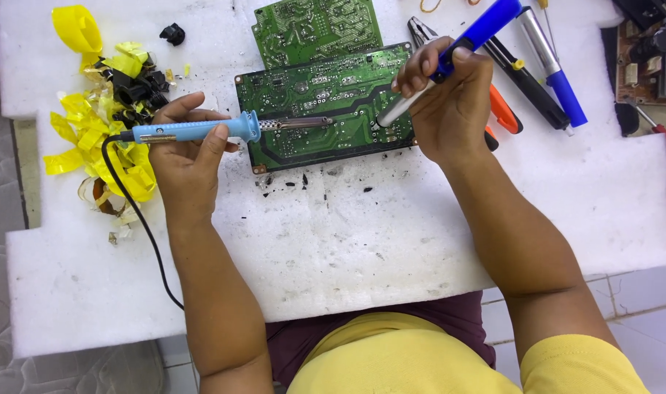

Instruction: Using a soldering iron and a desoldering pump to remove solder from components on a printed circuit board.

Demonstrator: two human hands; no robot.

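Observation:
A green circuit board [318,95] lies on a white foam sheet [347,233]. My left hand [183,146] grips a light-blue soldering iron [202,130] held level, its metal tip over the middle of the board. My right hand [450,98] holds a blue and silver desoldering pump [457,55] tilted, with its nozzle touching the board's right part. A black cord [140,219] runs from the iron down past my left wrist.
A second green board [315,29] lies behind the first. Yellow tape scraps and black bits [107,109] are piled at the left. Pliers, a black pen-like tool, a blue-handled tool [555,73] and an orange-handled tool [504,109] lie at the right.

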